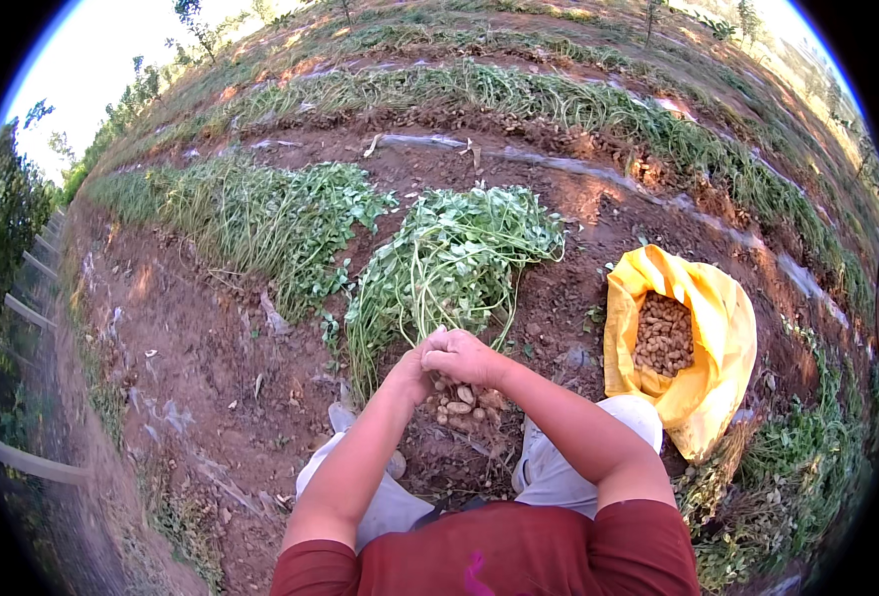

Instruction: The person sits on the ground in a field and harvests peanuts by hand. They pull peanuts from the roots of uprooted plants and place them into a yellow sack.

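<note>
Both hands meet in front of my knees around the stems of an uprooted peanut plant. My left hand [417, 366] closes around the stems from the left, partly covered by my right hand [463, 354], which grips them from the right. Below the fists hangs a cluster of peanut pods [457, 402] with soil and roots about it. Beyond my hands the leafy green tops [458, 257] spread over the ground. Right of my right knee stands a yellow woven sack [722, 335], its mouth turned open, with picked peanuts [663, 335] inside.
A row of pulled peanut plants [260, 216] lies at the left. Torn plastic film [596, 170] runs across the reddish soil [208, 357]. Cut vines [797, 462] lie behind the sack. A track with pale posts [29, 311] borders the field at far left.
</note>
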